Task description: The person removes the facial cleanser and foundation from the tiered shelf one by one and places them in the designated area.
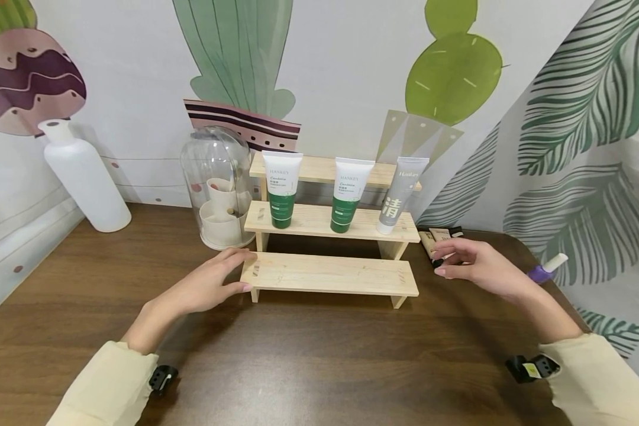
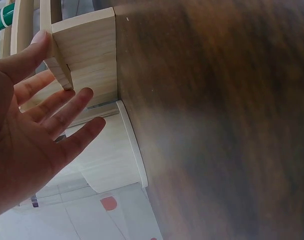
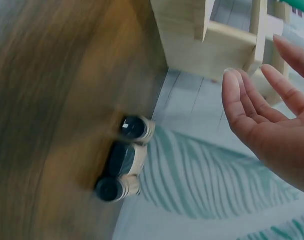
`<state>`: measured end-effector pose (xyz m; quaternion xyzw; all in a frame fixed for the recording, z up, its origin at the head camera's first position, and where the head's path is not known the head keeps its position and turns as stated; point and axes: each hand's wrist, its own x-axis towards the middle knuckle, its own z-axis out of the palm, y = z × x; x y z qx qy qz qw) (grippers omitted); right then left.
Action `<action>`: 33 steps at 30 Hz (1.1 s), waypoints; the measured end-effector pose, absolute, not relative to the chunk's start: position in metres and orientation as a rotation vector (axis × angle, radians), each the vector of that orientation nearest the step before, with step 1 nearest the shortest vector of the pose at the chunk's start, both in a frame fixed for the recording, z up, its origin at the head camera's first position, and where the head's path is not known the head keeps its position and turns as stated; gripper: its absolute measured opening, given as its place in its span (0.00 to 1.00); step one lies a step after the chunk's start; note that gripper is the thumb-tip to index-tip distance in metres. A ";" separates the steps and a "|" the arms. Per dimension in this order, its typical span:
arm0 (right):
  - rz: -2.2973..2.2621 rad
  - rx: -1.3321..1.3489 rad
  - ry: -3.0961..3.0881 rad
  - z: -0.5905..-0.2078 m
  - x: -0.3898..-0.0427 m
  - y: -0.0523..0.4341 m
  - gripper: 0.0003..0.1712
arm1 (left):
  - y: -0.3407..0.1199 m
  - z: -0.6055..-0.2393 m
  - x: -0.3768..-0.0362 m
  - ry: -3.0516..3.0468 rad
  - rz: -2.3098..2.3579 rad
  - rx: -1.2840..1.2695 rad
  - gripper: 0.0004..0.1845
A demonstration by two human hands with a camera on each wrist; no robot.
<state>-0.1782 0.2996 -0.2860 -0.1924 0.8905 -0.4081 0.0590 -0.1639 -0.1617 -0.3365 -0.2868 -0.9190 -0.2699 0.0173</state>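
Observation:
A three-step wooden display stand (image 1: 330, 273) stands on the table. At the left end of its lowest step is my left hand (image 1: 205, 284), the thumb by the front corner and the index finger by the rear one. In the left wrist view the other fingers (image 2: 74, 107) extend past the board fairly straight. My right hand (image 1: 481, 266) hovers right of the stand, fingers loosely bent and holding nothing. Near its fingertips lie several small cosmetic tubes (image 3: 122, 159) with black caps. On the middle step stand two white-and-green tubes (image 1: 284, 188) (image 1: 349, 192) and one grey tube (image 1: 402, 195).
A clear dome (image 1: 213, 171) covering a white tiered holder stands left of the stand. Further left, a white bottle (image 1: 87, 177) leans by the wall cloth. A purple nail polish bottle (image 1: 547, 269) with a white cap lies behind the right wrist. The brown table (image 1: 298, 361) extends in front.

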 end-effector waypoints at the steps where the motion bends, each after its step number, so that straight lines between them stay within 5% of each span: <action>1: -1.220 -0.604 2.696 -0.285 -0.178 0.296 0.22 | -0.162 -0.337 -0.164 -2.856 -0.838 -0.891 0.27; 12: -1.223 -0.862 2.595 -0.285 -0.177 0.263 0.22 | -0.162 -0.337 -0.163 -2.858 -0.835 -0.889 0.27; 33: -1.273 -0.844 2.468 -0.283 -0.182 0.196 0.23 | -0.162 -0.336 -0.164 -2.864 -0.843 -0.887 0.27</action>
